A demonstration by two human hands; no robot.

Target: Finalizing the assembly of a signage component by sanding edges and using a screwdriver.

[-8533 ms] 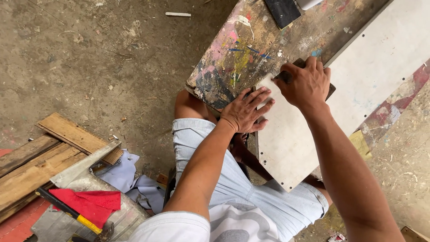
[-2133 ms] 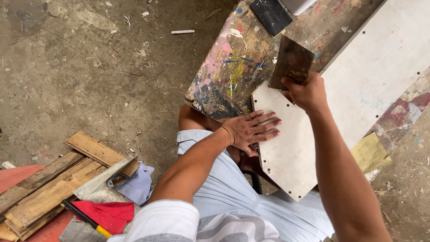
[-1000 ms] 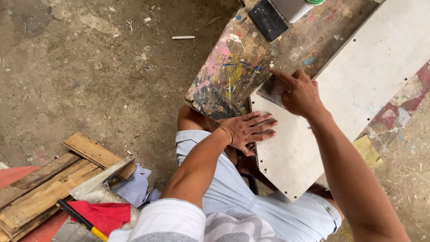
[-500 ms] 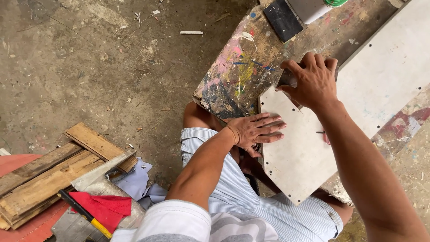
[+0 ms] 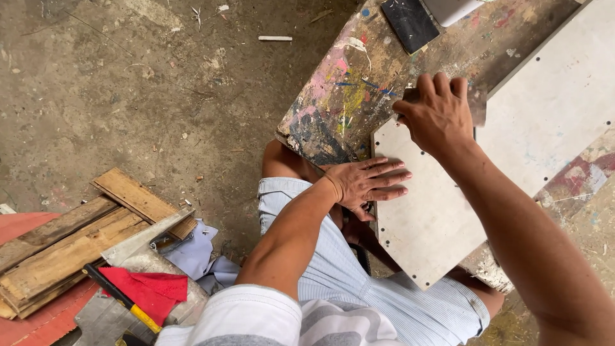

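A: One floor (image 5: 115,83), bare dirt and concrete, biggest thing in shot. One paint-splashed table (image 5: 346,96) at right. One white panel (image 5: 435,218) with small holes along its edges lies on the table, its near corner hanging off over the person's lap

B: Hands?

A: Two, both the person's own. Left hand (image 5: 368,186) lies flat on the panel's left edge, fingers spread and straight, palm down, gripping nothing. Right hand (image 5: 439,115) is at the panel's far-left corner, fingers curled tight around a flat scraper blade (image 5: 477,106); only a dull grey bit of it shows past the knuckles

B: Step in hand?

A: Looks like scraping or smoothing the panel face, blade down at the far corner, left hand pinning the board. Judgement only. Another stroke would call for firm left-hand pressure, since the overhanging near corner could tip, and a blade held low to the surface

B: Counts for the rest?

A: Wooden planks (image 5: 64,243), about four, stacked near left, partly over a red sheet (image 5: 25,320) at the frame corner. One red cloth (image 5: 150,291) just right of them, with one tool with a black and yellow handle (image 5: 122,298) lying across it. One dark flat block (image 5: 410,22) on the far end of the table, well apart from both hands. One small white stick (image 5: 275,38) on the far floor

B: Scraper touching the panel?

A: Cannot tell, the hand covers the edge
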